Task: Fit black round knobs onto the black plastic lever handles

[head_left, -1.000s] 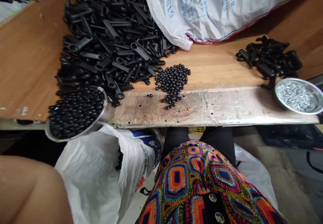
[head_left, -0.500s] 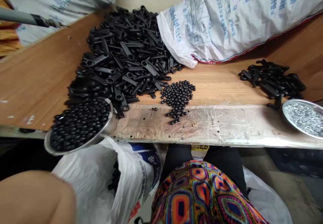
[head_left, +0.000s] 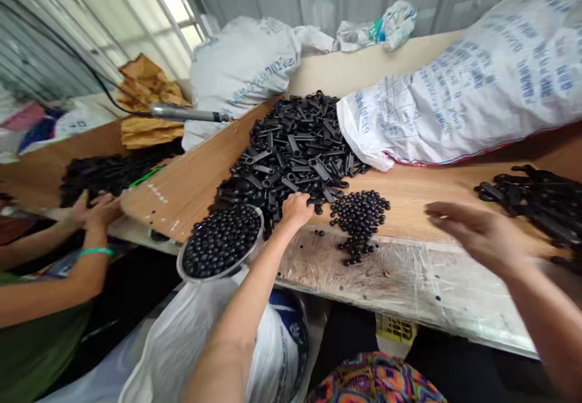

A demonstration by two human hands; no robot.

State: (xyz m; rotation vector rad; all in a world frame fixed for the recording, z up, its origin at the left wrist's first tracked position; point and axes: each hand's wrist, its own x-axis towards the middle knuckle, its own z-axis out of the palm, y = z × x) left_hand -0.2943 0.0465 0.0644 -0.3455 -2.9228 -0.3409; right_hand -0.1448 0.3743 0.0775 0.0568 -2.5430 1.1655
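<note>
My left hand (head_left: 296,208) reaches onto the near edge of a big heap of black plastic parts (head_left: 291,148); its fingers curl down among them and what they hold is hidden. My right hand (head_left: 473,232) hovers above the bench, fingers stretched out and empty, somewhat blurred, between a small pile of black beads (head_left: 359,215) and a smaller heap of black parts (head_left: 531,197) at the right. A metal bowl of black beads (head_left: 220,240) sits at the bench edge just left of my left arm.
A large white woven sack (head_left: 464,94) lies behind the beads, another sack (head_left: 240,63) further back. At the left a co-worker's hands (head_left: 97,208) rest on a second pile of black parts (head_left: 104,173). A white bag (head_left: 182,342) hangs under the bench edge.
The view has tilted up and shows the room and a co-worker. Both my hands have come into view: the left onto the heap of parts, the right over the bench.
</note>
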